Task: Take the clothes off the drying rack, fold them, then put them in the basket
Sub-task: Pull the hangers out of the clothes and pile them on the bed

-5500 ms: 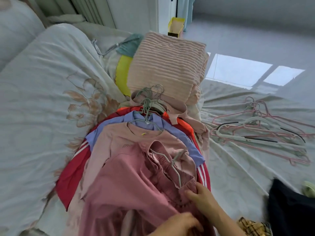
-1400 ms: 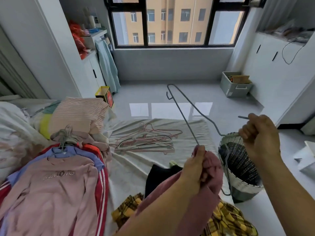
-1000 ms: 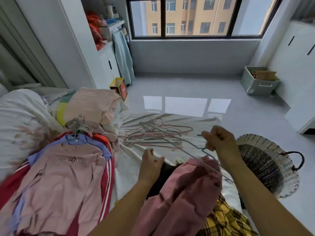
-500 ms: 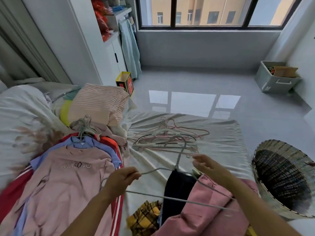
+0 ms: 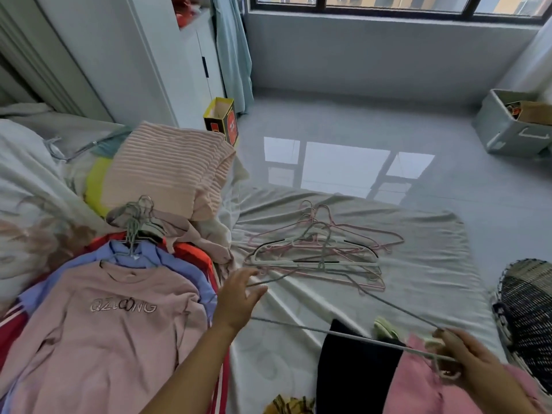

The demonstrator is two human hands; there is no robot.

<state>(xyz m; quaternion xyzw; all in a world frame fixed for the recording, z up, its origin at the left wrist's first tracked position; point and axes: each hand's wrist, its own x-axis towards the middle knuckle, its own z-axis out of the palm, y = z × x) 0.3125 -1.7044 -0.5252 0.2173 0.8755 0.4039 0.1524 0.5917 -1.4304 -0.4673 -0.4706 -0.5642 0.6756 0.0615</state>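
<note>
Grey hanger [image 5: 343,336] in right hand [image 5: 461,364]

- I'm seeing daylight coming through the dark-framed window [image 5: 394,4] and glaring on the glossy grey floor [image 5: 343,121].
- I'm noting a white cabinet [image 5: 194,70] standing at left.

The right edge is cutting off the woven basket [image 5: 527,312]; the bottom edge is cropping a possibly plaid garment [image 5: 288,406].
</note>
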